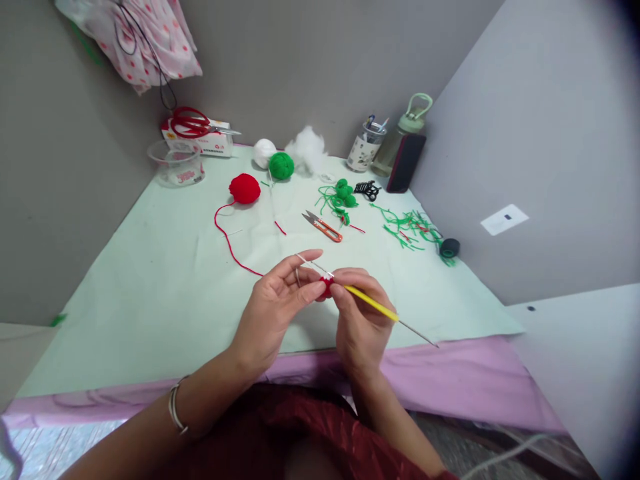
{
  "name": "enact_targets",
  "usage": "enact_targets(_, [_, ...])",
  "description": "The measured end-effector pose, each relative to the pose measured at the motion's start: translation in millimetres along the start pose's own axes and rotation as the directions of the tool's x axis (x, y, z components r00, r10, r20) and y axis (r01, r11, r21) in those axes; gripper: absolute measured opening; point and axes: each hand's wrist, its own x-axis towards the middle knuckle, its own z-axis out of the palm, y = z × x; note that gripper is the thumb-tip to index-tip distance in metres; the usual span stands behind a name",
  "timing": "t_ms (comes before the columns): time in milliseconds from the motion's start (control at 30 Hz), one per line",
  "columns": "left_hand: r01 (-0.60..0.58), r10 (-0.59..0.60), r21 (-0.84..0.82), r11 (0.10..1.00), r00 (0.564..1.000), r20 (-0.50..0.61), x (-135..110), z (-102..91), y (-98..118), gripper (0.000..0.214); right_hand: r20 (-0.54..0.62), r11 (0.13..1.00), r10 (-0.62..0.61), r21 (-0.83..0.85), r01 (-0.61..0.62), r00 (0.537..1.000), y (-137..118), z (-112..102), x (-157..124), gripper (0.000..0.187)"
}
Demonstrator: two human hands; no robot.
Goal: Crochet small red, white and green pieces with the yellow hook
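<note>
Left hand [275, 300] and right hand [364, 313] close together — both pinching.

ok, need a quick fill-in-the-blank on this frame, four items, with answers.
1. The left hand and right hand hold a small red and ____ piece.
2. The right hand also holds a hook with a ____ handle.
3. Yarn from the red ball runs toward the ____ hand.
4. The scissors atop the box have ____ handles.

Missing words: white; yellow; left; red.
</note>
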Motion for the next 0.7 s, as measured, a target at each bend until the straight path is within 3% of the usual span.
enact_targets(267, [0.008,-0.012,0.088,0.996,0.999,0.043,-2,-5.1,8,0.046,0.11,0.987,-0.062,-0.142,0.077,0.992,-7,-10,6,0.02])
enact_targets(400, [0.026,-0.032,0.091,0.996,0.997,0.065,-1,-5.5,10,0.048,0.102,0.997,0.048,0.062,-0.055,0.994,-2,-11,9,0.014])
enact_targets(533, [0.037,-0.045,0.103,0.994,0.996,0.075,0,-6.0,14,0.043,0.13,0.939,0.21,0.248,-0.237,0.969,-3,-11,15,0.012])
enact_targets(700, [0.026,-0.037,0.122,0.992,0.996,0.085,-1,-7.4,15,0.037,0.162,0.931,0.215,0.264,-0.252,0.963,-10,-13,19,0.02])
